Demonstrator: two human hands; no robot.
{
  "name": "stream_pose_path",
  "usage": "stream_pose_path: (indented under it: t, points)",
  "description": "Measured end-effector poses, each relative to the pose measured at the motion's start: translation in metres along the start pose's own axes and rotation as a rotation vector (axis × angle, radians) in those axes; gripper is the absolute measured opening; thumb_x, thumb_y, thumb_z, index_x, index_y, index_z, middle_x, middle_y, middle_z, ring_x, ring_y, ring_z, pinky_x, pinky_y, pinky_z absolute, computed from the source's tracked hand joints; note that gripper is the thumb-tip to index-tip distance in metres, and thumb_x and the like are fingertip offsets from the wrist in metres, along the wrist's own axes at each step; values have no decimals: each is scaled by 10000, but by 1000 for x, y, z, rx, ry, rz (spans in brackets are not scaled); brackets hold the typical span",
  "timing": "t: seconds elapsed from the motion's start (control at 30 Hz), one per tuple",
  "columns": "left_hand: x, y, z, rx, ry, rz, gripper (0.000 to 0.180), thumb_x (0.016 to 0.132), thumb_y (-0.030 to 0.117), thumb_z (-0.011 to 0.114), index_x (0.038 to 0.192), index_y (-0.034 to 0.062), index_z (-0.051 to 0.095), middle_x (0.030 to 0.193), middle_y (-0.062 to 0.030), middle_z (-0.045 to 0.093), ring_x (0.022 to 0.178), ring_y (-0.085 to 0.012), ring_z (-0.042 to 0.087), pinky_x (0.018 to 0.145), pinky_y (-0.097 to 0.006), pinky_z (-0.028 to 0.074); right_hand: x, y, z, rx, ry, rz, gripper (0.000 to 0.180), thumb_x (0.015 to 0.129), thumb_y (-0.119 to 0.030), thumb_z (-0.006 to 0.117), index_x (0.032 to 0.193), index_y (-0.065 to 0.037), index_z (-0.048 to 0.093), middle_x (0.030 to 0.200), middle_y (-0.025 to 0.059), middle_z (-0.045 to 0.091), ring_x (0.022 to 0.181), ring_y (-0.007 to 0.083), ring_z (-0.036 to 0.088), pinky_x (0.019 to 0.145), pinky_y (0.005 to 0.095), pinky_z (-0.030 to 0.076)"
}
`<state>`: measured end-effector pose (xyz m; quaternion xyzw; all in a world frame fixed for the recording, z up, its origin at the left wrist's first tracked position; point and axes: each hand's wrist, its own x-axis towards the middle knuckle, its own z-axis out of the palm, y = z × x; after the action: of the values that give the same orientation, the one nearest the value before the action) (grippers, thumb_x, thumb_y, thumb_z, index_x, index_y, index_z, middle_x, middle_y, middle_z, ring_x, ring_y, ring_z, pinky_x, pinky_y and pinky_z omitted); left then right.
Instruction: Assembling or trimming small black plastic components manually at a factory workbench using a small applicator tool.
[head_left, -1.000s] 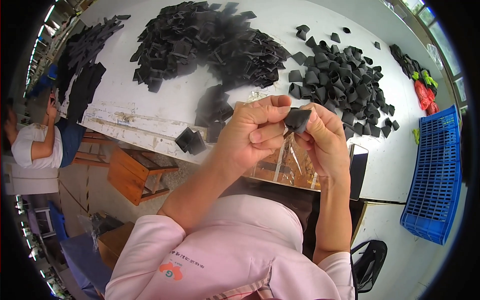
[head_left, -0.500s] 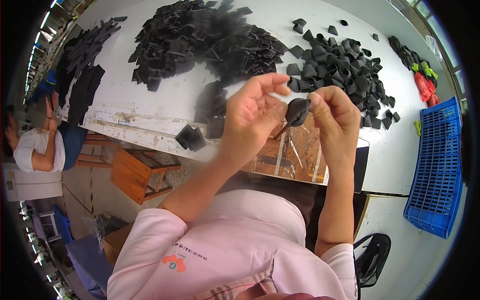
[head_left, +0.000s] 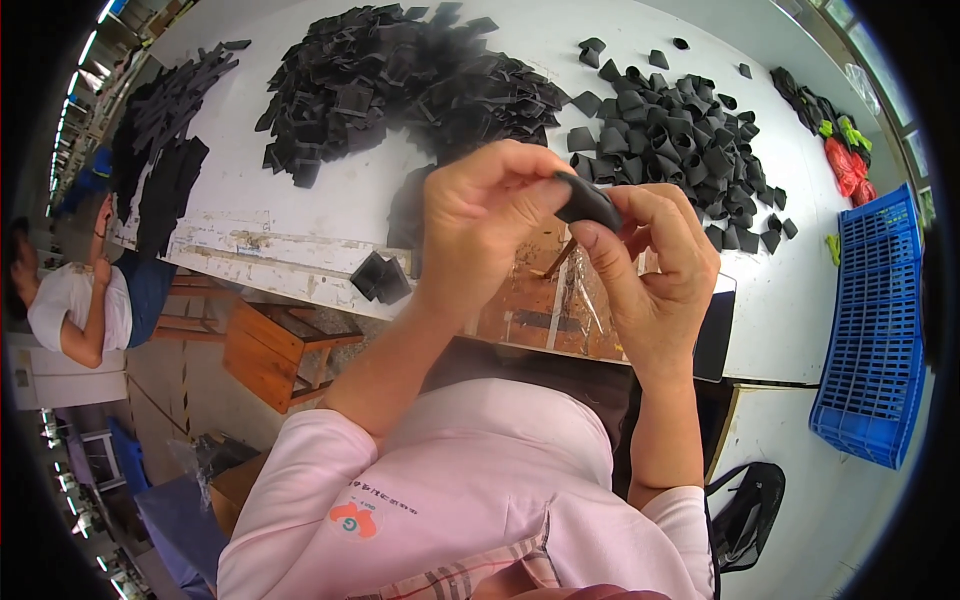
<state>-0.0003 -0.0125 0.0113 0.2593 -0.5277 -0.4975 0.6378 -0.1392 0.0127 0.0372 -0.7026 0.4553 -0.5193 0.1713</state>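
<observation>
Above a brown wooden board (head_left: 545, 335), both hands pinch a small piece of black fabric (head_left: 592, 205), which looks curved and folded. My left hand (head_left: 490, 220) grips its left end between thumb and fingertips. My right hand (head_left: 655, 265) holds the other end, thumb underneath and fingers on top. A thin brown stick (head_left: 562, 258) rises from the board just below the piece. Beyond my right hand lies a heap of short black fabric tubes (head_left: 665, 135). Flat black fabric pieces (head_left: 345, 95) are piled beyond my left hand. Some black squares (head_left: 380, 277) lie at the table's near edge.
Black strips (head_left: 170, 140) cover the left end of the white table (head_left: 240, 215). A blue plastic crate (head_left: 868, 330) stands at the right, near a red plastic bag (head_left: 848, 168). A wooden stool (head_left: 270, 350) is at the left. Farther left, another person (head_left: 85, 300) sits at the table.
My left fingers have closed onto the fabric piece, and it has turned and tilted between the hands. My right hand has shifted its grip, thumb now lower. Both hands moved slightly left.
</observation>
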Motion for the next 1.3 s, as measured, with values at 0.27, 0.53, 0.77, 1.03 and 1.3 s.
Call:
stream_pose_path:
  t: [0.27, 0.53, 0.77, 1.03, 1.3]
  points:
    - [-5, -10, -5, -370, 42, -201, 130, 786, -23, 558, 914, -10, 576, 842, -54, 591, 736, -84, 529, 664, -195, 426, 0, 11, -2, -58, 19, -86, 71, 706, 12, 627, 717, 2, 558, 638, 67, 502, 540, 169, 472, 458, 263, 362]
    - [0, 2, -3, -18, -116, -118, 118, 798, -11, 552, 912, -15, 585, 879, -70, 587, 808, -99, 541, 754, -228, 435, -11, 15, 1, -86, 54, -117, 73, 707, 9, 627, 717, 0, 555, 641, 68, 498, 546, 189, 462, 481, 283, 369]
    - [-4, -2, 4, 306, -29, 76, 13, 751, -6, 598, 763, -10, 599, 629, 29, 537, 573, 0, 435, 478, -175, 345, -7, 5, 3, -222, -20, -176, 70, 706, 48, 591, 720, 13, 533, 681, 112, 498, 564, 242, 480, 498, 292, 375]
    - [-25, -20, -13, 647, 204, 348, 33, 754, 38, 578, 778, 15, 577, 674, -79, 546, 574, -180, 535, 497, -280, 407, 11, 14, -24, 147, -194, 229, 148, 812, -103, 577, 693, -22, 542, 640, -19, 469, 517, 72, 355, 481, 193, 279]
    - [-117, -38, -155, 1564, 429, -401, 342, 701, 60, 625, 1018, 6, 508, 898, -167, 503, 881, -327, 486, 748, -387, 410, -32, 34, 1, 351, 68, 488, 286, 865, -232, 523, 904, 40, 602, 661, 15, 544, 540, 50, 444, 473, 169, 337]
